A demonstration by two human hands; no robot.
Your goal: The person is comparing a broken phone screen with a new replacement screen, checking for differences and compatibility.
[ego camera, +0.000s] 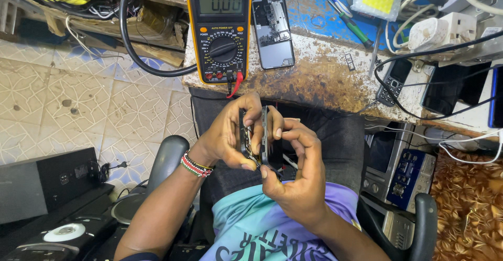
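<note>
- I saw both hands meeting over the lap, just below the edge of the worn workbench [325,83], with an opened smartphone [260,138] held upright on its edge between them.
- The left hand [230,132] was curled tight around the phone's left half, fingers wrapped over the top, thumb pressed low on its side; a beaded bracelet [196,165] sat on that wrist.
- The right hand [298,166] was closed on the right half, the dark panel, fingertips pinching its edge.
- The two halves stood slightly apart at the top; I could not tell whether they were joined lower down.
- On the bench above the hands stood a yellow digital multimeter [220,28], its red and black leads hanging over the edge near the left hand.
- Just beside the meter lay a second phone with its back removed [272,30].
- Further right I noted a small keypad phone [390,83] under black cables, and a green screwdriver [353,28].
</note>
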